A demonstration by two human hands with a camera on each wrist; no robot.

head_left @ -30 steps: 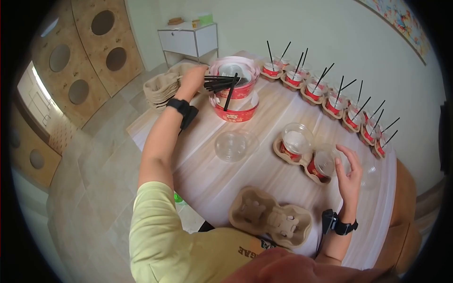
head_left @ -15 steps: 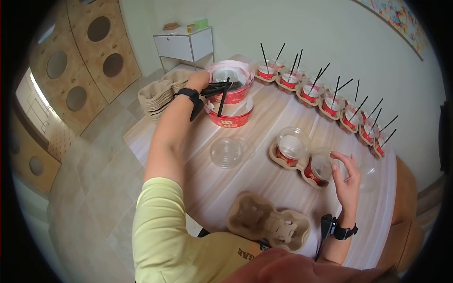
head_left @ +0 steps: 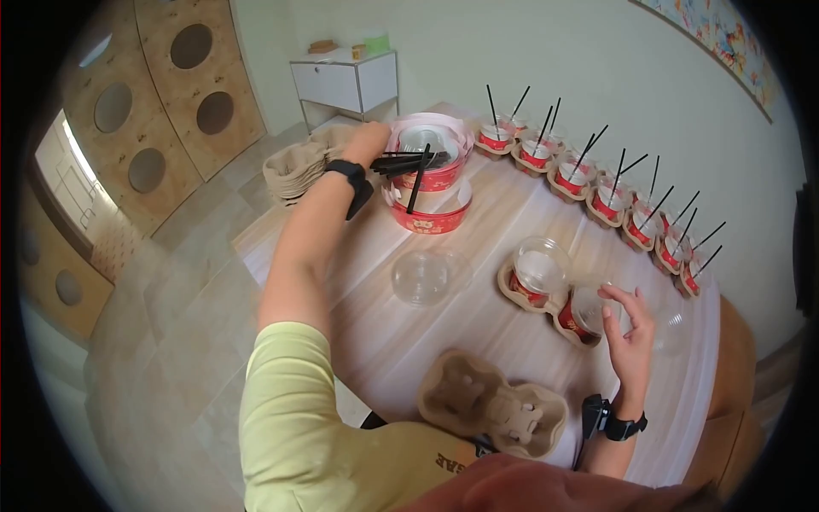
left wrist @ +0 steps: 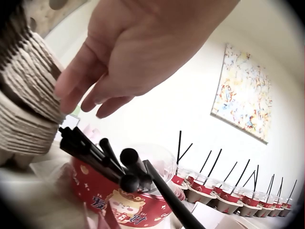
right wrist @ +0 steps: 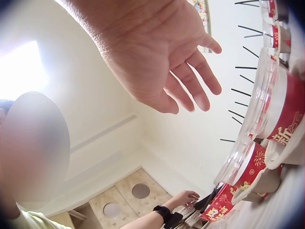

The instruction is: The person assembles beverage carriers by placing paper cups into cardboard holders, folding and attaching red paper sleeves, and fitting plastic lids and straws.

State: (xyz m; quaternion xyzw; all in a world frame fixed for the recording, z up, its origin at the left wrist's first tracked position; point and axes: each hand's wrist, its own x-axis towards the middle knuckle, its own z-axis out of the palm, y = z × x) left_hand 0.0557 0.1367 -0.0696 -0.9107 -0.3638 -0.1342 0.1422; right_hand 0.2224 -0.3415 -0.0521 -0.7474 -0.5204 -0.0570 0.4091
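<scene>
My left hand (head_left: 365, 145) hangs between a stack of brown pulp cup carriers (head_left: 293, 175) and a bundle of black straws (head_left: 411, 164). In the left wrist view, the left hand (left wrist: 128, 52) has loosely bent fingers above the straws (left wrist: 102, 160), with nothing visible in them, beside the carriers (left wrist: 31, 76). The straws lie on a red bowl (left wrist: 143, 207). My right hand (head_left: 630, 341), its fingers spread and slightly bent, is beside a red cup with a clear lid (head_left: 584, 311) in a two-cup carrier (head_left: 512, 294); whether it touches the lid I cannot tell.
An empty carrier (head_left: 495, 401) lies at the near table edge. A clear lid (head_left: 420, 277) rests mid-table. Along the far right edge stand several carriers with red cups (head_left: 610, 200) and straws. A second red bowl (head_left: 426, 222) stands in front of the straws.
The left hand has shifted a little away from the carrier stack, toward the bowl with the straws. The right hand has stayed beside the lidded cup. The head view has tilted slightly.
</scene>
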